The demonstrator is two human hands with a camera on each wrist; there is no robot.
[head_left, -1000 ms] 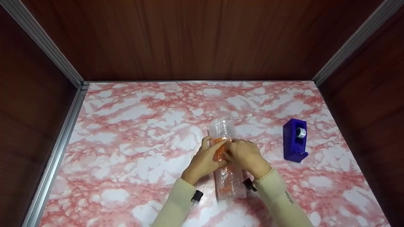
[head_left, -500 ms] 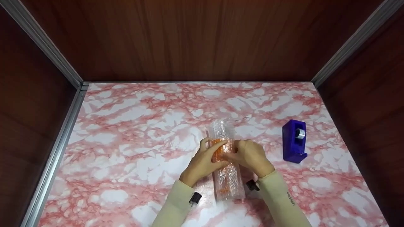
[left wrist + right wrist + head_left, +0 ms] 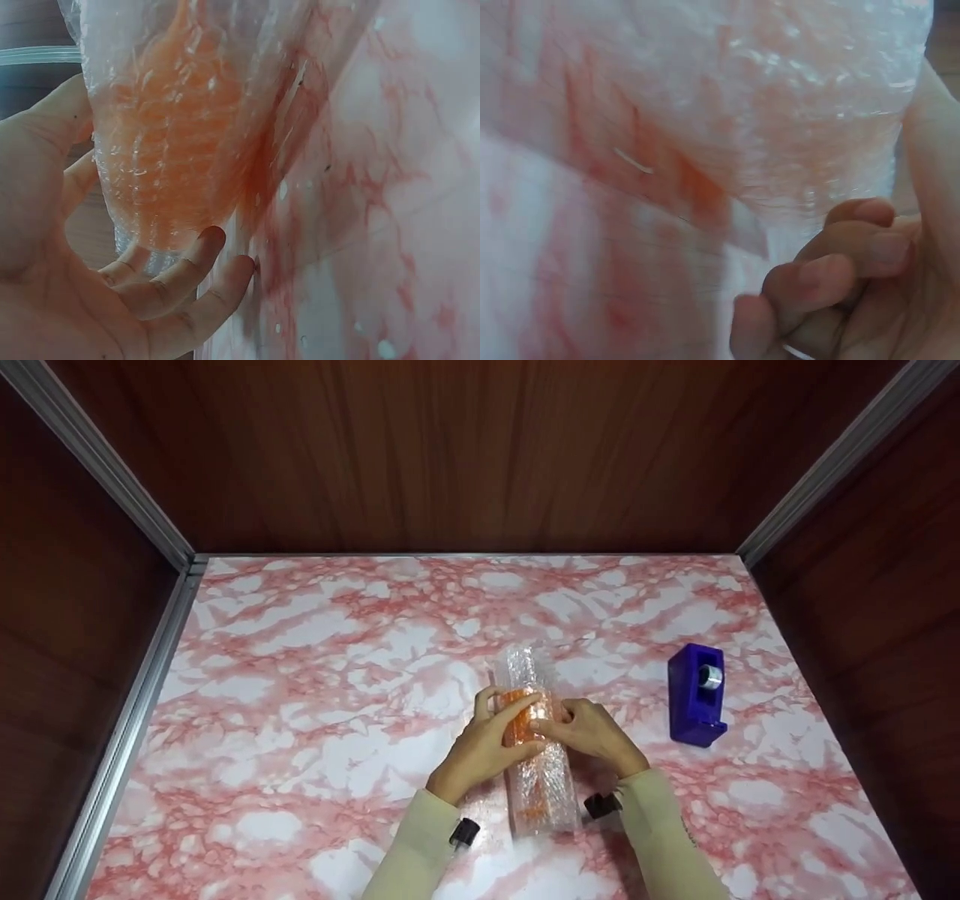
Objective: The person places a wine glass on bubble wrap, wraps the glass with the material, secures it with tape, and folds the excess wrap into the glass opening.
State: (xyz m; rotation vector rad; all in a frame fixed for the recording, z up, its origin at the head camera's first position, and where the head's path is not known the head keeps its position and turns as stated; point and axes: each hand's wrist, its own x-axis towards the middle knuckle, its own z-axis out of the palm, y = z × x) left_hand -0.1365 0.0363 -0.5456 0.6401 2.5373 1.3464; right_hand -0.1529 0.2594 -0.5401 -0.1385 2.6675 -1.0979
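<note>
A roll of clear bubble wrap (image 3: 544, 787) lies lengthwise on the table. Through its layers shows an orange object (image 3: 176, 135), rounded at one end and tapering to a narrow stem; a smaller orange patch shows near the roll's near end. Across the roll's upper middle, my left hand (image 3: 484, 746) holds it, index finger and thumb spread over the top. My right hand (image 3: 594, 729) grips its right side, thumb on top. Its other fingers (image 3: 832, 277) are curled low beside the wrap in the right wrist view.
A purple tape dispenser (image 3: 694, 697) with a roll of clear tape stands to the right on the pink-and-white marbled table (image 3: 300, 720). Dark wood panels (image 3: 465, 457) with metal edging enclose the back and both sides.
My right hand has moved from the top of the roll, close to the left fingers, to its right side. The left hand has stayed nearly still on the wrap.
</note>
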